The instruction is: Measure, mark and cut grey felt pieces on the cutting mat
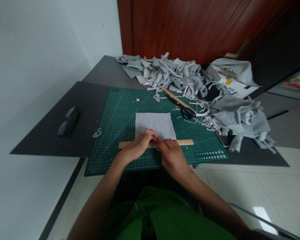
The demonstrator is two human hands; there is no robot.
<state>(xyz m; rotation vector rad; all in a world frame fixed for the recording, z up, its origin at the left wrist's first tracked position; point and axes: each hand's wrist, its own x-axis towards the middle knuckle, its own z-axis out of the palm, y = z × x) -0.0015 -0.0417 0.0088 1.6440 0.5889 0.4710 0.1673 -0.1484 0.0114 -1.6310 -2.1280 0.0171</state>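
Note:
A square of light grey fabric [154,121] lies flat on a green cutting mat [122,113]. Across its near edge runs a wooden ruler [186,142]. My left hand [140,143] is over the ruler and the fabric's near edge, its fingers curled inward. Beside it my right hand [171,155] is closed, thumb and fingers pinched together near the middle of the ruler. The fingertips of both hands nearly meet, and whatever they hold is hidden or too small to name.
Black-handled scissors [186,110] and a second wooden ruler [174,96] lie at the mat's far right. Grey fabric scraps [164,71] pile up behind, more cloth [242,113] on the right. Glasses [69,121] rest at left. A white box [229,80] stands at the back.

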